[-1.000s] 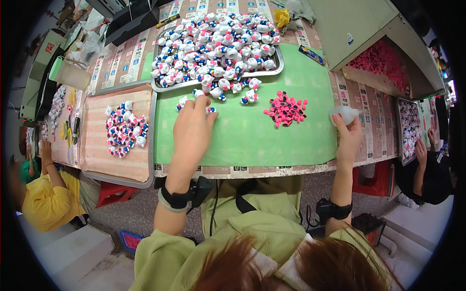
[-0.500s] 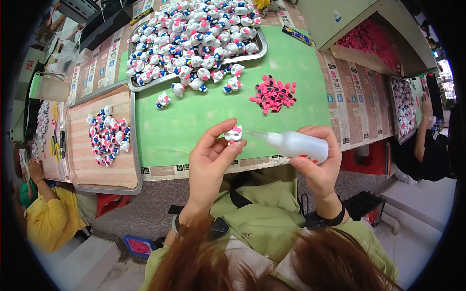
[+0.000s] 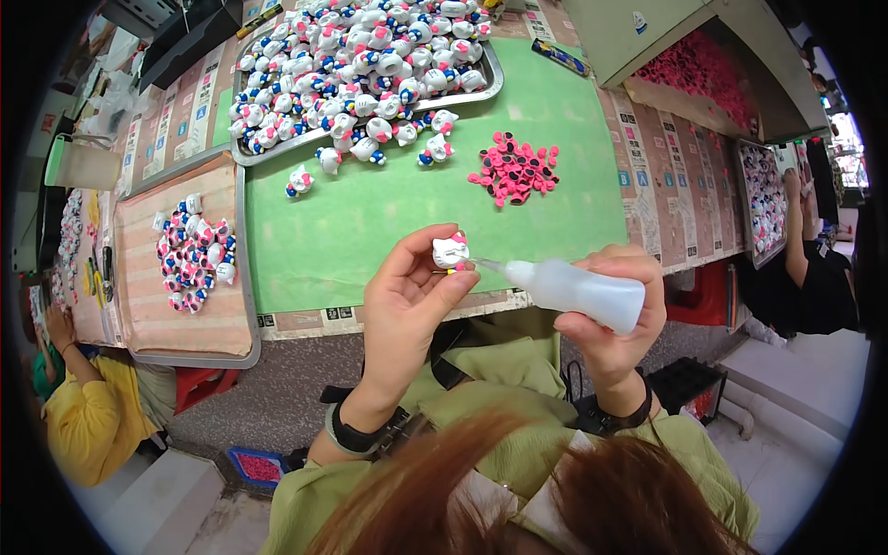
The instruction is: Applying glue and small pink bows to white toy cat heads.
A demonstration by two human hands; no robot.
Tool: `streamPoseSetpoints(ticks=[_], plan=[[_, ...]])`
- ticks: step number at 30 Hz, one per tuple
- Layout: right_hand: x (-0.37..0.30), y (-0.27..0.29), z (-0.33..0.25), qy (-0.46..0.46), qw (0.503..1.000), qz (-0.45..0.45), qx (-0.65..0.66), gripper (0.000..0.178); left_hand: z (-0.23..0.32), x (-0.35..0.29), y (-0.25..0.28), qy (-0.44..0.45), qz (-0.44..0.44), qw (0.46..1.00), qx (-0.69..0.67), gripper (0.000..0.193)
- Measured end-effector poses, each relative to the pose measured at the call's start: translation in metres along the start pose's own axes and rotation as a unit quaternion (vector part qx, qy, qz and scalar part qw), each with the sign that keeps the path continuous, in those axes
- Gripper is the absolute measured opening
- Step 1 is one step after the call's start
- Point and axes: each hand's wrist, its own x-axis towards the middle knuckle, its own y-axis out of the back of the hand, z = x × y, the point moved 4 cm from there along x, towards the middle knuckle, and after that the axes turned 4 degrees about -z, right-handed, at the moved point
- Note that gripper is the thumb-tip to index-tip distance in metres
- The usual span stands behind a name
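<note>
My left hand (image 3: 412,291) pinches a small white cat figurine (image 3: 450,252) with a pink bow between thumb and fingertips. In my right hand (image 3: 620,319) lies a white squeeze bottle (image 3: 578,289), tilted so that its thin nozzle points left. The nozzle's tip meets the figurine's face or stops just short of it; I cannot tell which. Beyond my hands, a pile of small pink and black pieces (image 3: 514,170) rests on the green mat (image 3: 370,203). A few loose figurines (image 3: 299,181) lie near the large metal tray's edge.
A metal tray (image 3: 495,79) heaped with figurines stands at the back. On the left, a shallow tray (image 3: 185,338) holds a smaller group of figurines. A box (image 3: 638,37) with pink pieces stands back right. People work on both sides, one in a yellow shirt (image 3: 97,421).
The figurine has turned in my left fingers and shows a plain whiskered face. The bottle has tipped, its base lower and farther right, and its nozzle is closer to the figurine.
</note>
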Motion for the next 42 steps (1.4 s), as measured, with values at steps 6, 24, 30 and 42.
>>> streamPoseSetpoints(ticks=[6,24,30,42], plan=[[-0.0007,0.0002,0.0029,-0.008,1.000,0.013,-0.013,0.044,0.0002,-0.0001,-0.0021,0.020,0.007,1.000,-0.006,0.036],[0.0039,0.0046,-0.0002,-0.003,0.999,0.001,-0.042,0.043,0.0001,-0.0017,-0.0003,0.016,0.003,1.000,-0.013,0.035],[0.0032,0.0055,-0.0006,0.001,0.999,0.010,-0.041,0.042,0.0005,-0.0013,-0.0009,0.026,-0.011,0.999,-0.042,0.035],[0.0031,0.0061,0.0006,-0.005,0.999,0.011,-0.048,0.041,-0.0007,-0.0024,0.0013,0.030,-0.001,0.999,-0.039,0.035]])
